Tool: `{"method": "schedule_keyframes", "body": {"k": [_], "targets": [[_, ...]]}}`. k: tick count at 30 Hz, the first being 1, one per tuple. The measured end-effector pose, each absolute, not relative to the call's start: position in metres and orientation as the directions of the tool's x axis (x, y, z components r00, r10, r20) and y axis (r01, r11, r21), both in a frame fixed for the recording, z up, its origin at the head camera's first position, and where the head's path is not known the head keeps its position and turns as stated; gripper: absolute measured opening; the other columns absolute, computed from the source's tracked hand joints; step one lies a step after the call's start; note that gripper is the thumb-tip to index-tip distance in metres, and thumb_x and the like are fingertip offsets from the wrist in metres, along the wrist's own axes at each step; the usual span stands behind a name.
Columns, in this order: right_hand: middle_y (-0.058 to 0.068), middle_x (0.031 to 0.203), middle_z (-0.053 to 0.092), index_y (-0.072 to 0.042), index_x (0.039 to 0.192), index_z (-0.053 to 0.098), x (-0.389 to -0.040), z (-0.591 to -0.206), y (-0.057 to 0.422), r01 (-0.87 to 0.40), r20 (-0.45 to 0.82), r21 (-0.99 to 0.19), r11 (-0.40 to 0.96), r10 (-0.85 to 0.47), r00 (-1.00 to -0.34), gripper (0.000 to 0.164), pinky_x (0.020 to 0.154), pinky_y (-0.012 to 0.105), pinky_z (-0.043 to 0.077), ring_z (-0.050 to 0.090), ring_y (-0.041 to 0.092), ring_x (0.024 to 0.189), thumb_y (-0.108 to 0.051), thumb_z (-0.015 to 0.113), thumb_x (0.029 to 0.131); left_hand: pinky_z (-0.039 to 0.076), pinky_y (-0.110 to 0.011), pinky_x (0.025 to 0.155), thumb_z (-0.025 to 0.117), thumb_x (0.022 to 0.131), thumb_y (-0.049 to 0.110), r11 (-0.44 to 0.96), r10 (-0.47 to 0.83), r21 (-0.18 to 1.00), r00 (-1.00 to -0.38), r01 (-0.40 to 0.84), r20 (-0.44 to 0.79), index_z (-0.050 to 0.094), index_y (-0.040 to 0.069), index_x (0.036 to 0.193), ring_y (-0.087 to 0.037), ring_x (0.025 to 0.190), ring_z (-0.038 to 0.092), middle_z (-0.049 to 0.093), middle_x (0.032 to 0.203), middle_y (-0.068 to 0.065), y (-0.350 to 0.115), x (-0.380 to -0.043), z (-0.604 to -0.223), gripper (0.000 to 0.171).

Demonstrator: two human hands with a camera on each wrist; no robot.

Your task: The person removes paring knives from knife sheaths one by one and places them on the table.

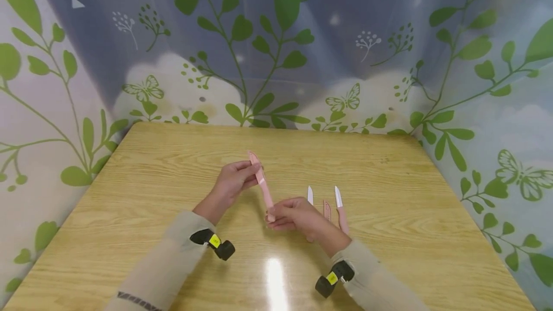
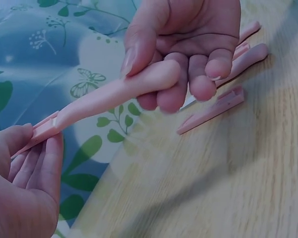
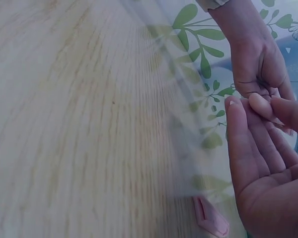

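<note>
Both hands hold a pink-handled knife (image 1: 266, 197) up above the table, its blade end in a pink sheath (image 2: 43, 130). My left hand (image 1: 233, 180) pinches the sheath between thumb and fingers. At the other end, my right hand (image 1: 298, 213) grips the butt of the handle, thumb on top and fingers beneath. The blade itself is hidden inside the sheath. Beyond the right hand lie two more knives with white blades, one knife (image 1: 339, 200) in plain sight and another knife (image 1: 310, 193) partly covered by that hand. A loose pink sheath (image 1: 327, 210) lies between them.
A wood-grain table (image 1: 173, 152) spreads beneath the hands. Another loose pink sheath (image 2: 213, 110) shows in the left wrist view. A leaf-patterned curtain (image 1: 268, 61) surrounds the table's back and sides. Each wrist carries a black strap with a small camera.
</note>
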State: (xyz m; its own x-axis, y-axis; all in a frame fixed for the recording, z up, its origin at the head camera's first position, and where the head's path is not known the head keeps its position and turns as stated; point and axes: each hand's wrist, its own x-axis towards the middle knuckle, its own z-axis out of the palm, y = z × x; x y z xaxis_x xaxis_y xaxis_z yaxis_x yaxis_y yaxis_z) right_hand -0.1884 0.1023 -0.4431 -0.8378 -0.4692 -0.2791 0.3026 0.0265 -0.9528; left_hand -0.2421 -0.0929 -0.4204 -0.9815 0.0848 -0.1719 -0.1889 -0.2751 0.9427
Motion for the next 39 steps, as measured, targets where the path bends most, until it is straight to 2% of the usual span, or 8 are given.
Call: {"method": "schedule_keyframes", "body": {"k": [2,6,11,14,21,28,33,39], "targets": [[0.011,0.085,0.073,0.014,0.102,0.064,-0.188,-0.445,0.1,0.293,-0.274,-0.956,0.036,-0.474,-0.837,0.025,0.078,0.037,0.058,0.069,0.023,0.08,-0.008,0.064,0.089,0.057,-0.022,0.073,0.059,0.093,0.003,-0.257,0.093,0.945,-0.979,-0.201,-0.183,0.055,-0.013,0.12,-0.012,0.082,0.068,0.069,0.107,-0.02,-0.091,-0.241,-0.42,0.032],[0.01,0.084,0.072,0.014,0.103,0.062,-0.187,-0.447,0.096,0.298,-0.277,-0.954,0.036,-0.485,-0.829,0.026,0.077,0.036,0.058,0.069,0.023,0.08,-0.008,0.063,0.089,0.057,-0.021,0.073,0.06,0.093,0.007,-0.194,0.111,0.957,-0.974,-0.215,-0.196,0.057,-0.009,0.12,-0.013,0.086,0.068,0.069,0.109,-0.018,-0.088,-0.239,-0.421,0.031],[0.031,0.101,0.067,0.018,0.111,0.057,-0.186,-0.447,0.092,0.283,-0.248,-0.959,-0.005,-0.468,-0.848,0.032,0.079,0.035,0.057,0.068,0.024,0.085,-0.007,0.061,0.091,0.057,-0.023,0.074,0.06,0.094,0.011,-0.128,0.136,0.97,-0.972,-0.207,-0.19,0.06,-0.006,0.119,-0.015,0.089,0.068,0.069,0.11,-0.018,-0.084,-0.237,-0.423,0.03],[0.037,0.11,0.062,0.017,0.113,0.057,-0.186,-0.448,0.09,0.268,-0.229,-0.963,-0.022,-0.456,-0.86,0.031,0.081,0.035,0.057,0.068,0.026,0.088,-0.006,0.061,0.092,0.057,-0.022,0.074,0.06,0.094,0.01,-0.127,0.138,0.973,-0.975,-0.192,-0.174,0.06,-0.007,0.118,-0.015,0.088,0.068,0.069,0.109,-0.019,-0.083,-0.236,-0.424,0.029],[0.03,0.107,0.066,0.014,0.113,0.059,-0.186,-0.448,0.088,0.247,-0.219,-0.969,-0.016,-0.414,-0.884,0.031,0.08,0.034,0.057,0.068,0.023,0.088,-0.008,0.062,0.092,0.057,-0.02,0.069,0.062,0.092,0.01,-0.098,0.162,0.976,-0.971,-0.193,-0.175,0.062,-0.007,0.114,-0.014,0.083,0.068,0.07,0.106,-0.02,-0.08,-0.235,-0.429,0.028],[0.021,0.105,0.07,0.018,0.117,0.053,-0.185,-0.446,0.087,0.24,-0.188,-0.967,-0.083,-0.402,-0.896,0.034,0.082,0.033,0.056,0.068,0.021,0.091,-0.006,0.058,0.094,0.057,-0.027,0.076,0.061,0.093,0.01,-0.069,0.21,0.983,-0.966,-0.167,-0.15,0.061,-0.008,0.116,-0.02,0.091,0.067,0.065,0.114,-0.027,-0.075,-0.23,-0.426,0.029],[0.021,0.103,0.07,0.019,0.117,0.053,-0.185,-0.446,0.088,0.241,-0.177,-0.964,-0.111,-0.406,-0.896,0.033,0.082,0.033,0.056,0.068,0.022,0.092,-0.004,0.057,0.094,0.057,-0.028,0.077,0.06,0.094,0.011,-0.059,0.211,0.984,-0.966,-0.165,-0.15,0.062,-0.007,0.115,-0.021,0.092,0.067,0.066,0.113,-0.026,-0.075,-0.227,-0.424,0.028],[0.027,0.109,0.067,0.019,0.118,0.052,-0.185,-0.446,0.088,0.225,-0.164,-0.969,-0.099,-0.418,-0.893,0.034,0.082,0.033,0.056,0.068,0.021,0.092,-0.004,0.057,0.094,0.057,-0.03,0.078,0.06,0.094,0.014,-0.039,0.22,0.987,-0.965,-0.156,-0.144,0.062,-0.006,0.115,-0.021,0.093,0.067,0.065,0.114,-0.026,-0.078,-0.227,-0.422,0.029]]}}
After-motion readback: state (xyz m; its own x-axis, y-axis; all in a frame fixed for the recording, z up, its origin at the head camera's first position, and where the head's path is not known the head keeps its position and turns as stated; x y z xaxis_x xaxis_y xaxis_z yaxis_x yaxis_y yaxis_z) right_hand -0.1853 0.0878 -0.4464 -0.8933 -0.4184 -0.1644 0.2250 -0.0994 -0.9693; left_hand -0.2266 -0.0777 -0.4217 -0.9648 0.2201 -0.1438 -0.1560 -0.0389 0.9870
